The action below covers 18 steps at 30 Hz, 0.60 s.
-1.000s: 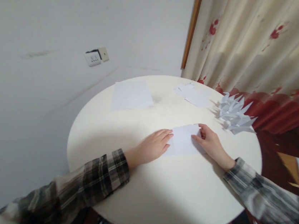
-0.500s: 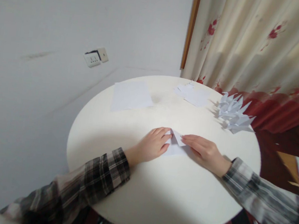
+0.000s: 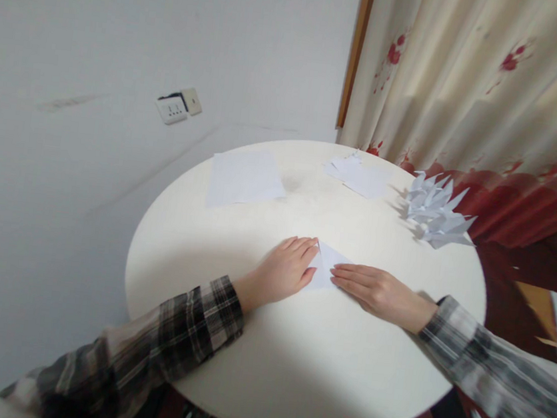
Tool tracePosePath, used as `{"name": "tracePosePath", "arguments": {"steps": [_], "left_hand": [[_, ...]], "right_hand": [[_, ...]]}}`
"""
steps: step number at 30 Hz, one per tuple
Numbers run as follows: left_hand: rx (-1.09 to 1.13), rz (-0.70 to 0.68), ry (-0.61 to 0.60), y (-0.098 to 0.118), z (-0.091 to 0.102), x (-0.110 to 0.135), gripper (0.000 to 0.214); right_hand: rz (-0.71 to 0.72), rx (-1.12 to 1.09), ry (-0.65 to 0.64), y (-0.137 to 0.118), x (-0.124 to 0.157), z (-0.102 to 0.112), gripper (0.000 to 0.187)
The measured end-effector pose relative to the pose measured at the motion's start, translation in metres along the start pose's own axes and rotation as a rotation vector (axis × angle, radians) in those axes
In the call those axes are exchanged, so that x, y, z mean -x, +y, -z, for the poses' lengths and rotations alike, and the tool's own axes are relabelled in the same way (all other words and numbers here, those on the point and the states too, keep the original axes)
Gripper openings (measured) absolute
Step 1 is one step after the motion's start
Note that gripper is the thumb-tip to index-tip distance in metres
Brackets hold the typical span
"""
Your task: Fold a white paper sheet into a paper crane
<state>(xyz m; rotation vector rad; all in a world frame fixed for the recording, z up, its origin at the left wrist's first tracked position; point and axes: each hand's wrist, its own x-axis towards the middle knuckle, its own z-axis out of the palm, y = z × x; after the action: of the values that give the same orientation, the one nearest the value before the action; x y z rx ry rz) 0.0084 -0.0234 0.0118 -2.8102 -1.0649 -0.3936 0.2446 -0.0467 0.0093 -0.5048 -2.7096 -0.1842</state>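
A small folded white paper (image 3: 326,268) lies near the middle of the round white table (image 3: 290,371). My left hand (image 3: 284,271) rests flat on its left edge, fingers stretched out and together. My right hand (image 3: 374,290) lies flat over the paper's right part, fingers extended and pointing left, pressing the folded flap down. Only a triangular piece of the paper shows between the two hands. Both sleeves are plaid.
A flat white sheet (image 3: 244,178) lies at the table's back left, loose paper pieces (image 3: 360,176) at the back, and a pile of folded paper cranes (image 3: 436,213) at the right rim. A wall with a socket (image 3: 174,108) stands behind, a flowered curtain (image 3: 473,90) at right.
My right hand folded the paper's right side over to the left and now lies flat on it, pressing. The visible paper shrank to a small triangle. My left hand stayed put.
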Motion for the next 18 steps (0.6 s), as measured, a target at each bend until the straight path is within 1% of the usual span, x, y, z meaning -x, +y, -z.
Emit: {"name": "tracePosePath", "arguments": {"steps": [2, 4, 6, 8, 10, 18], "left_hand": [[-0.002, -0.02, 0.026, -0.001, 0.0, 0.0, 0.032], [-0.014, -0.063, 0.063, -0.002, 0.0, 0.001, 0.025], [-0.01, -0.16, 0.102, -0.002, -0.001, 0.002, 0.018], [0.013, -0.274, 0.127, -0.003, -0.002, 0.004, 0.02], [0.037, -0.349, 0.138, -0.004, -0.003, 0.006, 0.024], [0.06, -0.462, 0.127, -0.004, 0.002, 0.014, 0.027]], "right_hand": [[-0.014, -0.011, -0.012, -0.001, 0.001, 0.0, 0.034], [-0.024, -0.019, -0.017, -0.001, 0.001, -0.001, 0.034], [-0.027, -0.022, -0.024, -0.002, 0.001, -0.001, 0.035], [-0.029, -0.021, -0.033, -0.003, 0.0, 0.001, 0.035], [-0.029, -0.024, -0.049, -0.003, -0.001, 0.002, 0.036], [-0.029, -0.058, -0.103, -0.003, -0.002, 0.004, 0.042]]}}
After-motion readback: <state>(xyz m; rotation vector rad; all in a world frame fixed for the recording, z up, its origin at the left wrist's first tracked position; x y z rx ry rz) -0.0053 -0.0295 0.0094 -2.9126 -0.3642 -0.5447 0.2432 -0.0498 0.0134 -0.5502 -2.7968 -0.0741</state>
